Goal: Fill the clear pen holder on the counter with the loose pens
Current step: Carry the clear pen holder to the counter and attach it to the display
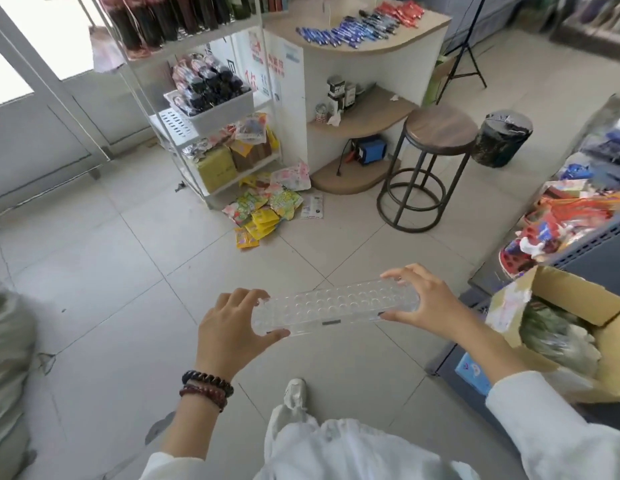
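Aloft: holder (336,306), left grip (228,327), right grip (429,301)

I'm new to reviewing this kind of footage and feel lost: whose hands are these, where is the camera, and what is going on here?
There is no machine here. One camera sits on a person's head, looking forward and down, so the two bare hands are the wearer's own. The left hand and right hand each grip one end of a clear pen holder, a see-through tray with rows of round holes, all empty. It is held in the air above the tiled floor, not yet on the counter. On that counter, farther off, lie the loose pens, mostly blue. A round stool stands beside it, and snack packets lie on the floor.
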